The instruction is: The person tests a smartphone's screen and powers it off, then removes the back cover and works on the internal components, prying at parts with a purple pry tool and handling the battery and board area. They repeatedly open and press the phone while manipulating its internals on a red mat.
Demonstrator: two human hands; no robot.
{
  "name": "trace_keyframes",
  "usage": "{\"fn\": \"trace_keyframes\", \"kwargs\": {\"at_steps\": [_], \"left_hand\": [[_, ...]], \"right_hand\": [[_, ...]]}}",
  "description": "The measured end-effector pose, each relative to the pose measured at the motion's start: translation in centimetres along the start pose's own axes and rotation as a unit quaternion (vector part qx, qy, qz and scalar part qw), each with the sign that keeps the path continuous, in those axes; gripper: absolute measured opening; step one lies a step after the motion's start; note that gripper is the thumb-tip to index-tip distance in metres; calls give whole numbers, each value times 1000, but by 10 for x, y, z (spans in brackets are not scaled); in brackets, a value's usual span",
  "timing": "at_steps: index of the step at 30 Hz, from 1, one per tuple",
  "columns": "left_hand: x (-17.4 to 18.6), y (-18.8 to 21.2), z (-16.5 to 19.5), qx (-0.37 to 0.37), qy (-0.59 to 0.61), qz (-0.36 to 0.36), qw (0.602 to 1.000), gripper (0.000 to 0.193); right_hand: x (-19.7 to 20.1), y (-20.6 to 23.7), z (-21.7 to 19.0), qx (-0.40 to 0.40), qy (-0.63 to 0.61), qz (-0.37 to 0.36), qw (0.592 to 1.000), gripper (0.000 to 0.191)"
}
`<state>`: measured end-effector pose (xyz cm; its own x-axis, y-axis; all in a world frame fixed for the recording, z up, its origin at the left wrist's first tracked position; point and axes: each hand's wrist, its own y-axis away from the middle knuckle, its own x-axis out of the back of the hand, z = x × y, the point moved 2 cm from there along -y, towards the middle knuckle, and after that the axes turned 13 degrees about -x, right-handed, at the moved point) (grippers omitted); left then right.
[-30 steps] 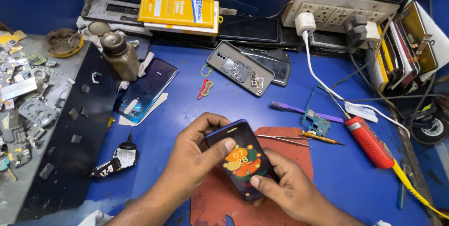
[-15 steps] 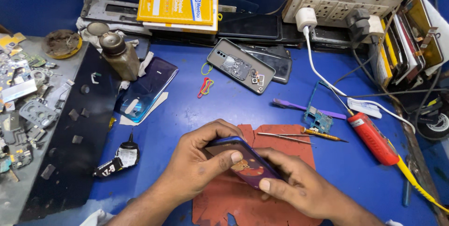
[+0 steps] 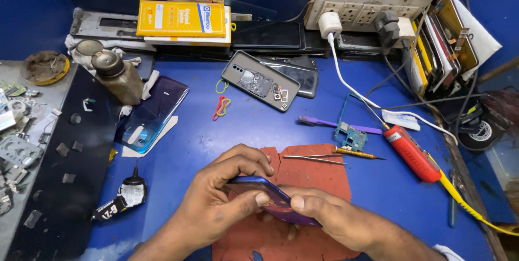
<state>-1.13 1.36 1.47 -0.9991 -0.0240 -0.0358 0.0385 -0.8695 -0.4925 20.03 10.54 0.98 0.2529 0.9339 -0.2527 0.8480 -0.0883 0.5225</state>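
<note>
A: Where does the phone (image 3: 270, 193) sit?

B: Between both hands, above the red mat (image 3: 308, 172), its long axis running ten to four o'clock.

A: And the grips?

B: The left hand (image 3: 216, 204) curls closed around its ten o'clock end; the right hand (image 3: 324, 220) pinches the four o'clock end, thumb on top. Tweezers (image 3: 313, 158) lie at one o'clock.

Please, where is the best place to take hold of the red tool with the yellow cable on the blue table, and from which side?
Probably best taken at the thick red body of the red tool, around its middle, coming from above with the grip across its width. It lies flat and slanted on the blue table, its long sides free. The yellow cable leaves its lower right end, so avoid that end.
</note>
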Motion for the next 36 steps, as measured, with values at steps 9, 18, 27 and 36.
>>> {"fn": "trace_keyframes", "kwargs": {"at_steps": [9, 18, 27, 36], "left_hand": [[0, 0, 1, 17, 5, -1, 1000, 17], [-1, 0, 2, 51, 42, 19, 998, 18], [0, -1, 4, 43, 21, 17, 999, 17], [-1, -2, 5, 22, -21, 7, 999, 16]], "right_hand": [[-2, 0, 0, -14, 8, 21, 1000, 75], [2, -2, 0, -6, 12, 12, 1000, 73], [2, -1, 1, -23, -25, -8, 999, 74], [1, -2, 2, -19, -34, -6, 999, 75]]}}
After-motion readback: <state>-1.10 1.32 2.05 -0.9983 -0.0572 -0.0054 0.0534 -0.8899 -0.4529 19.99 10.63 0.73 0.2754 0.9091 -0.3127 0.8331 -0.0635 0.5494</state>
